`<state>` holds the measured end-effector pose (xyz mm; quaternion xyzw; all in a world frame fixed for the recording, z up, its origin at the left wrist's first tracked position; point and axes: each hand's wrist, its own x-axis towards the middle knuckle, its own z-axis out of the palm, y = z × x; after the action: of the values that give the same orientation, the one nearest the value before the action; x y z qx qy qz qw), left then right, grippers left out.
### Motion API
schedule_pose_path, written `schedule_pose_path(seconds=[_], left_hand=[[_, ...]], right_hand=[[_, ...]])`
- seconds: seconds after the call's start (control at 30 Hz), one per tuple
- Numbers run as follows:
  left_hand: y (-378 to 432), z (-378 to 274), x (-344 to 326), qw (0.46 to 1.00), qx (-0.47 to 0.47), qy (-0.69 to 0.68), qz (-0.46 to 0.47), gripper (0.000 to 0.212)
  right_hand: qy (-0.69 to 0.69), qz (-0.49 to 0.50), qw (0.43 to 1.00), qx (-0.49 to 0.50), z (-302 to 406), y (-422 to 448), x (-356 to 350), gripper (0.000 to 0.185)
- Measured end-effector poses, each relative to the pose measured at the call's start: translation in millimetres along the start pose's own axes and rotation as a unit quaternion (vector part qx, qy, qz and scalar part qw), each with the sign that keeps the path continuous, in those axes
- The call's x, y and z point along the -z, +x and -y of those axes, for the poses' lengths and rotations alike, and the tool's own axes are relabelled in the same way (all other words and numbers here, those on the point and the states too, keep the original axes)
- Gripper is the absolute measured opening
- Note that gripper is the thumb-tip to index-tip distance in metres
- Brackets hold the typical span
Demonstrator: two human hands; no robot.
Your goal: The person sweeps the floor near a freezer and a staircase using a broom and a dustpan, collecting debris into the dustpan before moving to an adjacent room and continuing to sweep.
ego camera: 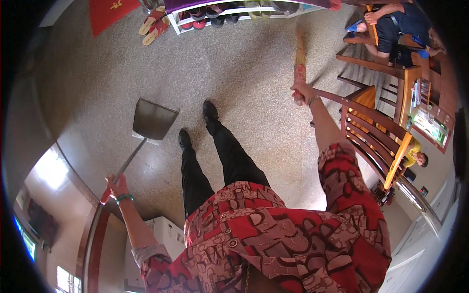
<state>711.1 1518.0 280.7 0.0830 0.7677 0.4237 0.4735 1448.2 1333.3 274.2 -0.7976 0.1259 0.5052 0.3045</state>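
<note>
My left hand (118, 186) is closed around the handle of a long-handled dustpan (154, 119). The pan is at floor level, left of my black shoes, with its wide edge pointing away from me; I see no debris in it. A green bangle circles my left wrist. My right hand (305, 91) grips a straw broom (300, 55) near the end of its wrapped red-and-white handle. The bristles reach away from me, low over the speckled floor (234, 73); whether they touch it I cannot tell.
Wooden chairs (370, 113) crowd the right side, close to my right forearm. A seated person (399, 29) is at the upper right, another person (416, 154) farther off. A shoe rack (234, 14) and red sandals (155, 27) line the far side. A white appliance (168, 234) stands by my left.
</note>
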Motion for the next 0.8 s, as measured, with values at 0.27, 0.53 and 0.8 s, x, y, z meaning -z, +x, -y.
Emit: schedule_pose_path(seconds=[0.27, 0.53, 0.8], left_hand=[[1, 0, 1, 0.998, -0.041, -0.005, -0.042, 0.041], [11, 4, 16, 0.999, -0.024, -0.041, 0.0, 0.04], [21, 7, 19, 0.997, -0.01, -0.077, 0.002, 0.04]], right_hand=[[-0.458, -0.048, 0.871, 0.171, -64, -54, -103, 0.046], [-0.502, 0.037, 0.851, 0.152, -111, -164, -191, 0.057], [-0.543, 0.14, 0.809, 0.176, -146, -238, -269, 0.053]])
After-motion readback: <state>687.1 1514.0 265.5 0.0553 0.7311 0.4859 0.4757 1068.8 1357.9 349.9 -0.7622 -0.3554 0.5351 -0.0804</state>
